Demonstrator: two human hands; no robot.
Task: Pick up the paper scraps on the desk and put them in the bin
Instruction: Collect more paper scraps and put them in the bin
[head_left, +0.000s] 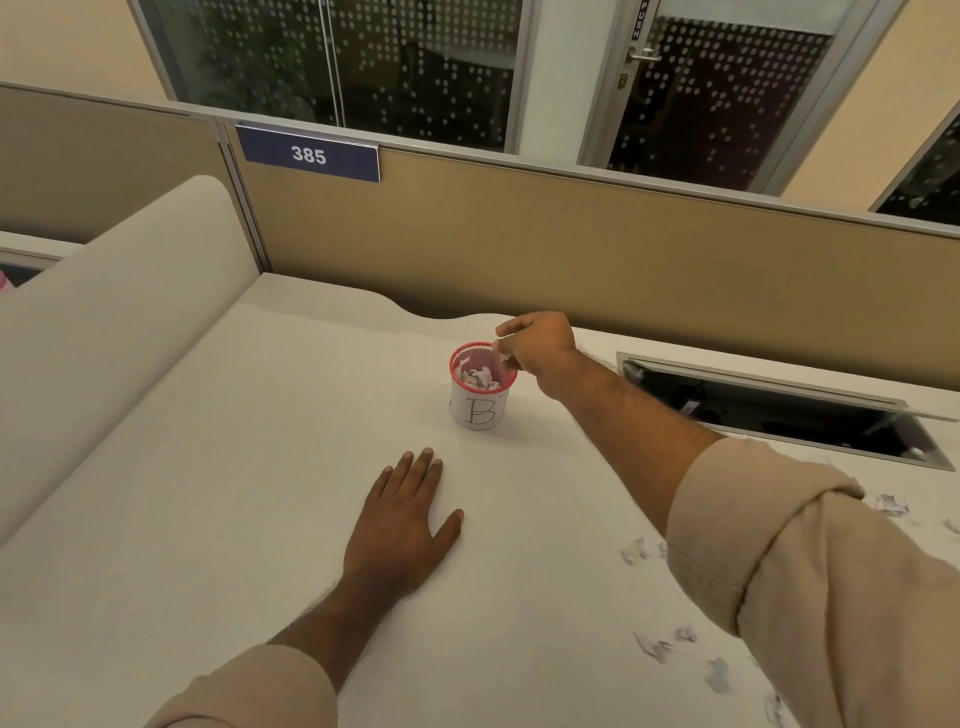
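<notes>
Head view. The right hand (540, 349) hangs over the rim of the bin (482, 387), a small red mesh cup wrapped in white paper marked with a "B", standing near the middle of the table (260, 467). Its grip is pinched together on a small white scrap (502, 354), held just above the bin's right edge. The step in hand looks like the drop. To do it well, the scrap should be carried a little further left so it sits over the open mouth and not over the rim, then the fingertips parted cleanly so the paper falls straight down; a light scrap can cling to skin or drift, so releasing low, close to the heap already inside, seems safest. The bin is light and could tip if the wrist knocks its edge.

The left hand (405, 525) lies flat on the table, palm down, fingers straight and apart, gripping nothing, well short of the bin.

Counting: one bin, with a heap of crumpled scraps inside, too tangled to count. One scrap is in the right hand. Loose scraps on the table (654, 647) lie at the lower right, near and partly behind the right sleeve (810, 561); about eight or nine show, and some may be hidden. So the task looks well short of done.
</notes>
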